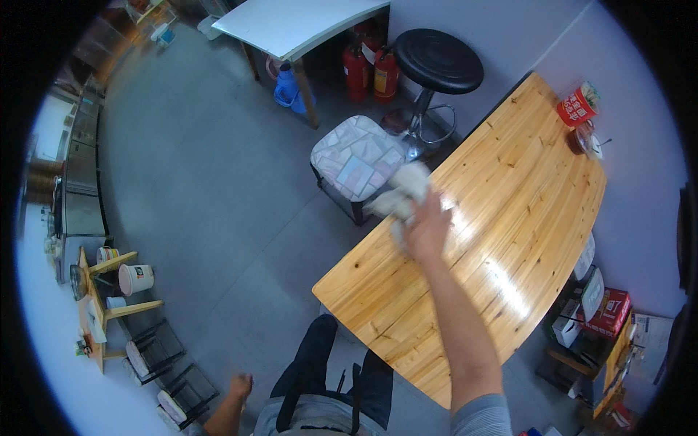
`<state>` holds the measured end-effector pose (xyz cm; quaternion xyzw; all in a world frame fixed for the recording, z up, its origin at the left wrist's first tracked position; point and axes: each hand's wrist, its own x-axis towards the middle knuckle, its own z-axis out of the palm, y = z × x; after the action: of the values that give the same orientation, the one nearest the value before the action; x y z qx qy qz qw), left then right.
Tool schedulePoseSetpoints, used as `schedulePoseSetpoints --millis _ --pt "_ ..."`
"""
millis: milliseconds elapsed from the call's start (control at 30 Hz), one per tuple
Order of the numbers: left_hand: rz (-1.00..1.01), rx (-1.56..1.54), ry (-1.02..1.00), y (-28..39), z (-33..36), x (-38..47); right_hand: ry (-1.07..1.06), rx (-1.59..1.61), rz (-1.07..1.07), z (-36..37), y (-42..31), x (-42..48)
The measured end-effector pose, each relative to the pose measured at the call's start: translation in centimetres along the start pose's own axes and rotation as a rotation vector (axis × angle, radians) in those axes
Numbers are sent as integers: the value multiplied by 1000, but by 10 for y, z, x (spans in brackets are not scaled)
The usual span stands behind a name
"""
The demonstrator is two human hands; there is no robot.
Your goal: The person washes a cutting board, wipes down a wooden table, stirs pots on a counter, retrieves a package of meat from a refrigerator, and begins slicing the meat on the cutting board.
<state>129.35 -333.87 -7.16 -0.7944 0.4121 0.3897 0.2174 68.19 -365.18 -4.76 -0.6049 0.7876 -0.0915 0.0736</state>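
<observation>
My right hand (428, 231) grips a pale cloth (406, 191), blurred by motion, at the left edge of a varnished wooden table (512, 212). Part of the cloth hangs past that edge, in front of a stool with a patterned cushioned seat (354, 155). Low on the left, my left hand (240, 386) hangs beside my body, above the grey floor. Its fingers look curled, and I cannot make out anything in them.
At the table's far end stand a red container of wrapped sticks (578, 109) and a condiment jar (579, 140). A black round stool (439, 60), red fire extinguishers (386, 76) and a white-topped table (305, 24) lie beyond. Boxes (608, 310) sit right; stools (180, 395) left.
</observation>
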Motion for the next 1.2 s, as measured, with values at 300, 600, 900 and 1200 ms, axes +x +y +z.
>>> schedulePoseSetpoints --millis 300,600,900,1200 --pt "244 3 -53 -75 83 -30 72 -133 665 -51 230 -128" --pt "287 -102 -40 -20 52 -19 94 -57 712 -21 79 -417" --pt "315 -188 -81 -33 40 4 285 245 944 -33 111 -274" --pt "364 -41 -108 -5 35 4 -198 244 -132 -16 -57 -185"
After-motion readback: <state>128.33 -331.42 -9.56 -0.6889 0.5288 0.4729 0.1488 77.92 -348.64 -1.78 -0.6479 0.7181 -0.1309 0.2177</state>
